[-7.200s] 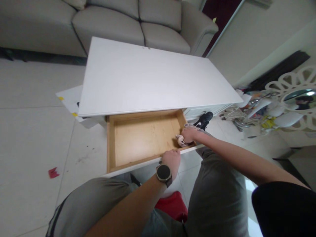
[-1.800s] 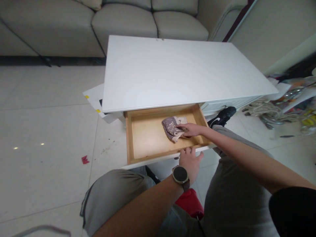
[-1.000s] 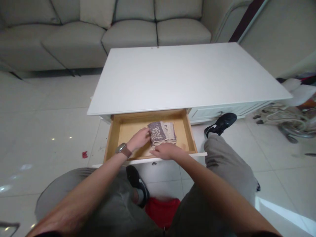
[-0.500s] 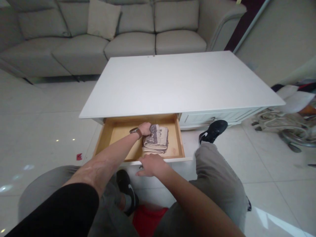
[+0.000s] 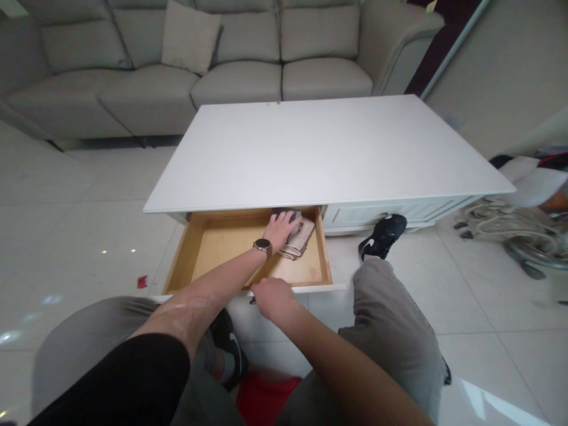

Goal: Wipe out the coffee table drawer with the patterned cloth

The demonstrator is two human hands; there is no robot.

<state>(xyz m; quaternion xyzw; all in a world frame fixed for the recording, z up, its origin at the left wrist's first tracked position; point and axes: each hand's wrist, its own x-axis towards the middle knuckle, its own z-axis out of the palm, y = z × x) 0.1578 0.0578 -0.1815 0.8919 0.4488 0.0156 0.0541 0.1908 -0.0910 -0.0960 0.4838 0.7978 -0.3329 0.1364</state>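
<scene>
A folded towel (image 5: 298,241), cream with brown-grey patterning, lies in the back right part of the pulled-out wooden drawer (image 5: 222,251). My left hand (image 5: 280,229), with a watch (image 5: 263,245) at its wrist, rests on top of the towel, its fingers spread over the patterned side. Part of the towel is hidden beneath it. At the drawer's front panel (image 5: 317,289), my right hand (image 5: 271,297) has its fingers bent over the top edge, close to the knob.
The drawer belongs to a white coffee table (image 5: 328,151). Behind stands a grey sofa (image 5: 239,83) with a cushion (image 5: 190,36). My shoe (image 5: 384,235) is near the closed right drawer (image 5: 355,214). A red stool (image 5: 266,399) shows below me; bundled items (image 5: 497,219) lie at right.
The towel has shifted toward the drawer's back right and turned somewhat. My left hand moved with it, from its left side to its top. My right hand stays at the drawer front.
</scene>
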